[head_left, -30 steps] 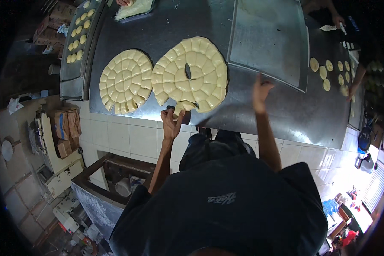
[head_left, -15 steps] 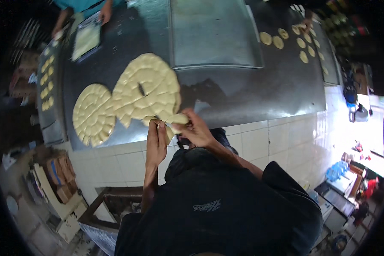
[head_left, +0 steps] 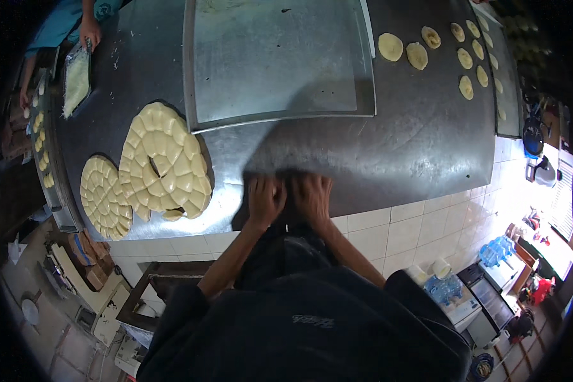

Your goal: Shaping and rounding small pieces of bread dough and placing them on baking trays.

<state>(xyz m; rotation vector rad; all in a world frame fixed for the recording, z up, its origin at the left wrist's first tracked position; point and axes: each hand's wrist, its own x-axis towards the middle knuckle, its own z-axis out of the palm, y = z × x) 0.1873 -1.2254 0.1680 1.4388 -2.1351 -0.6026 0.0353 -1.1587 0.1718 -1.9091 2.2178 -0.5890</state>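
Both my left hand (head_left: 265, 198) and my right hand (head_left: 309, 198) rest side by side on the front of the steel worktable (head_left: 414, 153), fingers curled down. Whatever is under their fingers is hidden. To their left lies a large pale dough round (head_left: 172, 178) cut into many pieces, with a dark gap in its middle and loose pieces at its lower edge. A smaller cut dough round (head_left: 102, 191) lies beside it, further left.
A big metal tray (head_left: 267, 57) lies beyond my hands. At right are several flat dough ovals (head_left: 417, 55) and a narrow tray (head_left: 508, 126). At back left, a co-worker's hand (head_left: 90, 33) holds a container (head_left: 77, 81); another tray (head_left: 63, 210) lines the left end.
My hands have left the large round's lower edge, where they gripped a dough piece, and moved right to sit side by side on the table. The view has turned rightward.
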